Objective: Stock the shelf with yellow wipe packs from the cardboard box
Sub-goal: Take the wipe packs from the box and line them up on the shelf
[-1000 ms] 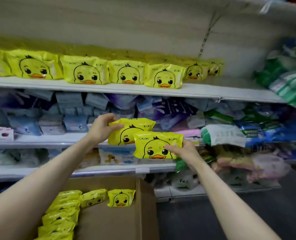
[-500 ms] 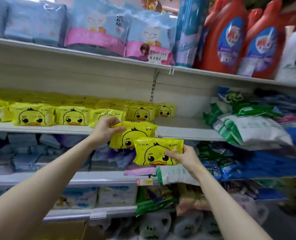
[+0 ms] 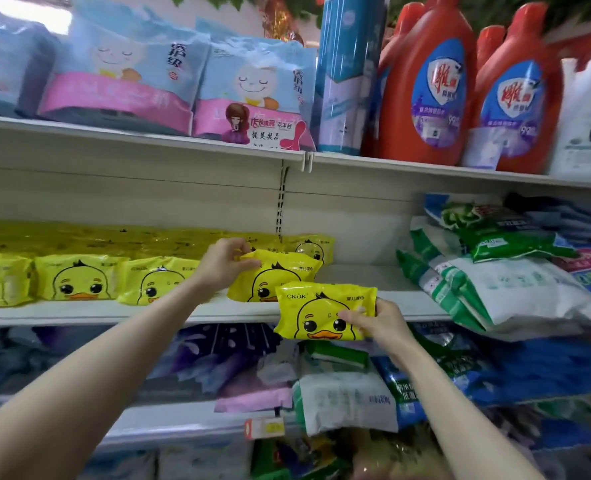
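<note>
Each hand holds a yellow wipe pack with a duck face. My left hand (image 3: 223, 263) grips the top left corner of one pack (image 3: 280, 271), which sits at the right end of the yellow row on the white shelf (image 3: 79, 315). My right hand (image 3: 377, 323) holds the second pack (image 3: 316, 311) by its right edge, lower and in front of the shelf's front edge. A row of the same yellow packs (image 3: 79, 277) fills the shelf to the left, with another pack (image 3: 313, 247) behind. The cardboard box is out of view.
Green and white bags (image 3: 488, 282) lie piled on the same shelf to the right, with bare shelf between them and the yellow row. Above stand blue-pink packs (image 3: 252, 95) and orange detergent bottles (image 3: 429, 84). Lower shelves hold mixed packets (image 3: 346, 400).
Both hands have risen with their packs from near the box up to the yellow row's shelf. The view has tilted upward, so the box has dropped out of sight.
</note>
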The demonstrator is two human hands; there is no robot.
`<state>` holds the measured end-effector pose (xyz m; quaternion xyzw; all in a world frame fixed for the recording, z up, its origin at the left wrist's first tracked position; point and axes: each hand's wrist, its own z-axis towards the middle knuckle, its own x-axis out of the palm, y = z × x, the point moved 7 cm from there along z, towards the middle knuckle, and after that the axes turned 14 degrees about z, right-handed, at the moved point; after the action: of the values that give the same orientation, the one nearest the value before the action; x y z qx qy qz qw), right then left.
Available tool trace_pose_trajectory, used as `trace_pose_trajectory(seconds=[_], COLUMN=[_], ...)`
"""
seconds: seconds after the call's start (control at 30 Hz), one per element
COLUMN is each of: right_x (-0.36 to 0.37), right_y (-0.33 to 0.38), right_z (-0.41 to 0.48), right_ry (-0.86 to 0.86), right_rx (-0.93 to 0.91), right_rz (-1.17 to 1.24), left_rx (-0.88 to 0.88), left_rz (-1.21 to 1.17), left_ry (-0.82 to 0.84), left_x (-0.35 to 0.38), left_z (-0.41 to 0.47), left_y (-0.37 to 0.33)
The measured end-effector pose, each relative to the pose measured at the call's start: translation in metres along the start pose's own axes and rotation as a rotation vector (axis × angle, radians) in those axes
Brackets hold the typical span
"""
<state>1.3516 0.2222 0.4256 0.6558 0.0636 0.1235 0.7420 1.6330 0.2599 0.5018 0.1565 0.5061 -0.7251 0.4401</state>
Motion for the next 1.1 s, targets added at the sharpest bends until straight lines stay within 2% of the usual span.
trace_pose_trajectory(seconds=[0.13,0.33,0.47,0.83,0.97,1.1], right_x=[0.013,0.036,0.055,0.080,0.085,0.083], right_y=[0.000,-0.013,-0.021,-0.039,-0.039,-0.042], right_z=[0.051,0.126,0.157,0.183,0.185,0.185], right_ry=[0.024,0.093,0.118,0.146,0.156,0.146], right_rx=[-0.037,-0.002,0.004,0.039,-0.006,0.005], right_rz=[-0.061,-0.113,-0.138,-0.212,-0.216,-0.215], left_rx=[-0.023,-0.052,-0.103,-0.035,-0.018,-0.032], left_rz=[0.067,0.300,0.304,0.527,0.617,0.768], left_ry=[0.014,0.021,0.055,0.169,0.228,0.197], left_x=[0.012,0.018,0.024,0.034,0.041,0.042], left_z=[0.040,0.095,0.117,0.144,0.143,0.143], left_y=[0.026,0.058,0.076,0.093,0.096,0.101])
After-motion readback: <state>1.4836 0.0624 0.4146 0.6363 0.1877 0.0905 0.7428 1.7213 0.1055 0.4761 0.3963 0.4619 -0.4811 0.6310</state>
